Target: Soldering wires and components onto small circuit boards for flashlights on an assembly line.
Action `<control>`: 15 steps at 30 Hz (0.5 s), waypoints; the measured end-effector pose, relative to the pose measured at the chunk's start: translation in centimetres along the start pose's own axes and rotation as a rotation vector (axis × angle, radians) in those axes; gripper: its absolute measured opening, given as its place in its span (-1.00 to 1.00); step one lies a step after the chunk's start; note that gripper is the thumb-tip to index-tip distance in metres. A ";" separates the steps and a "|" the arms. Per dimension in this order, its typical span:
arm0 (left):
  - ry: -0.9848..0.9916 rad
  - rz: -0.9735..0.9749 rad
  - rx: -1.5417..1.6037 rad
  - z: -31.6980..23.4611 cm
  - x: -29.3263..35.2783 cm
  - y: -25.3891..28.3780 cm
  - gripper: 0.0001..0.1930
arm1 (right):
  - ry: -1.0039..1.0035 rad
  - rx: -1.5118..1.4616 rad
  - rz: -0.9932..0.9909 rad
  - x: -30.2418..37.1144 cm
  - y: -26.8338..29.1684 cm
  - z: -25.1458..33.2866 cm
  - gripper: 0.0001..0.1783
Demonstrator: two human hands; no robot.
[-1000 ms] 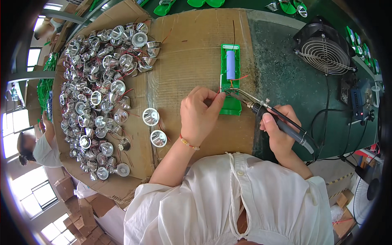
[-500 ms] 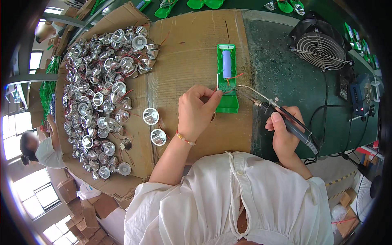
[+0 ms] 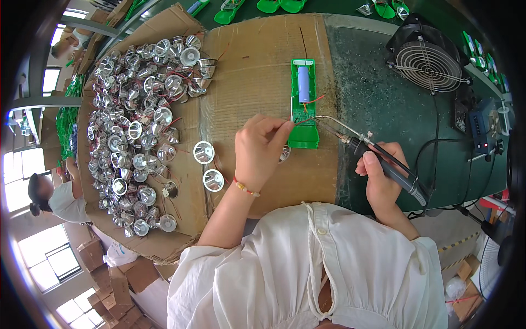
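A green plastic housing (image 3: 307, 138) lies on the cardboard in front of me, holding a lilac cylindrical battery (image 3: 303, 85) and a small green circuit board (image 3: 300, 115). My left hand (image 3: 260, 148) pinches a thin wire at the board's left side. In my right hand (image 3: 382, 174) is a soldering iron (image 3: 386, 164) with a curved metal feed tube (image 3: 342, 122) alongside; its tip reaches the board's right side. Red and black wires rise from the housing. Behind my left fingers, a silver reflector cup (image 3: 284, 154) shows in part beside the housing.
Many silver reflector cups (image 3: 139, 145) with wires fill a cardboard tray at left; two reflector cups (image 3: 204, 152) lie nearer. At right are a black fan (image 3: 428, 66) and a blue soldering station (image 3: 483, 129) with cables. Another person (image 3: 63, 197) works beyond the tray.
My left hand has drawn slightly left with the wire, and more of the reflector cup beside the housing shows. The soldering iron has hardly moved. The view has shifted a little.
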State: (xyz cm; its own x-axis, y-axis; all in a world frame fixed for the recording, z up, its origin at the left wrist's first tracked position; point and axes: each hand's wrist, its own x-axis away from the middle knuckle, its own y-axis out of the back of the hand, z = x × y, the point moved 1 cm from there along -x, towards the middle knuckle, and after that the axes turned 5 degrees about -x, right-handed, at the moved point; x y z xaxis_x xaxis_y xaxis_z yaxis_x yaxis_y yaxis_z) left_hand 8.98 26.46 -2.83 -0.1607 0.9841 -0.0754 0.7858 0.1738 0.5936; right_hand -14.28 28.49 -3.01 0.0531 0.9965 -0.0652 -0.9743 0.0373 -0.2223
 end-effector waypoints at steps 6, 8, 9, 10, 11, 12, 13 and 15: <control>0.078 0.216 0.090 -1.1 -0.8 0.7 -0.83 | 0.006 0.012 -0.013 -0.2 -0.1 0.1 -0.81; 0.047 0.251 0.081 -1.2 -1.1 0.6 -0.82 | -0.003 0.017 -0.013 -0.3 -0.2 0.1 -0.80; 0.057 0.279 0.097 -1.2 -1.3 0.5 -0.82 | -0.011 0.022 -0.011 -0.3 -0.2 0.1 -0.80; 0.072 0.313 0.113 -1.2 -1.4 0.3 -0.82 | -0.016 0.028 -0.011 -0.3 -0.3 0.2 -0.79; 0.037 0.302 0.064 -1.2 -1.5 0.2 -0.82 | -0.022 0.039 -0.008 -0.3 -0.3 0.2 -0.79; 0.004 0.296 0.013 -1.2 -1.6 0.1 -0.83 | -0.024 0.051 -0.008 -0.3 -0.3 0.2 -0.79; -0.027 0.290 -0.038 -1.2 -1.7 0.1 -0.84 | -0.020 0.065 -0.009 -0.4 -0.3 0.3 -0.80; -0.079 0.266 -0.089 -1.3 -1.7 -0.1 -0.87 | -0.029 0.093 0.008 -0.5 -0.3 0.4 -0.80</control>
State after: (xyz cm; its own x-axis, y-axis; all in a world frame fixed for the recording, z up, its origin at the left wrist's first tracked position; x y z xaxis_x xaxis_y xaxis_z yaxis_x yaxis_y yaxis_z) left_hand 8.42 24.73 -1.74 0.0936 0.9951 0.0323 0.7381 -0.0912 0.6685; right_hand -14.13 28.05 -2.49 0.0406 0.9984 -0.0383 -0.9908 0.0352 -0.1306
